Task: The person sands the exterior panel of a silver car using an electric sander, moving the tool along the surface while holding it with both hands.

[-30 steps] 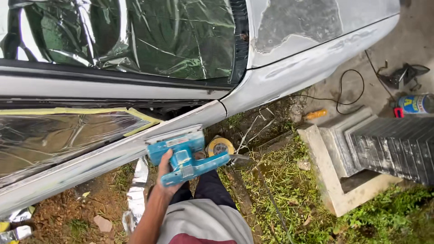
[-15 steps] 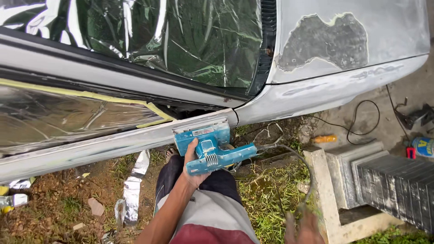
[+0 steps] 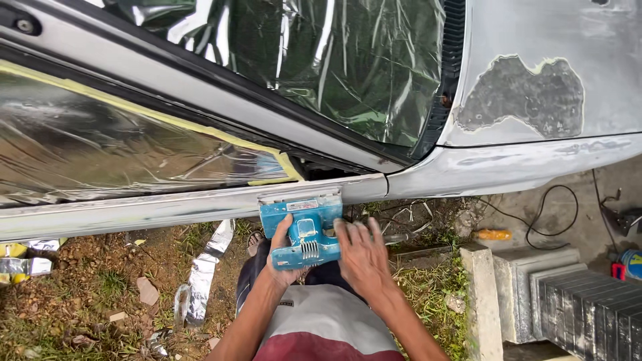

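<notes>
Currently both hands on the blue sander (image 3: 301,227), pad against the car's side panel (image 3: 167,208).
Left hand (image 3: 279,251) clamped on its body, right hand (image 3: 361,254) flat beside it; I'd watch for tilt gouging the panel, or drift upward into the yellow masking tape (image 3: 267,150).

The sander (image 3: 302,230) hides its pad face against the car body panel (image 3: 167,207), and the left hand (image 3: 279,257) and right hand (image 3: 361,257) cover its rear end — no cord shows. Both forearms run off the bottom edge. The masked side window (image 3: 100,150) is cut by the left edge. The can (image 3: 630,263) at the right edge is half out of frame — its label is too small to tell.
</notes>
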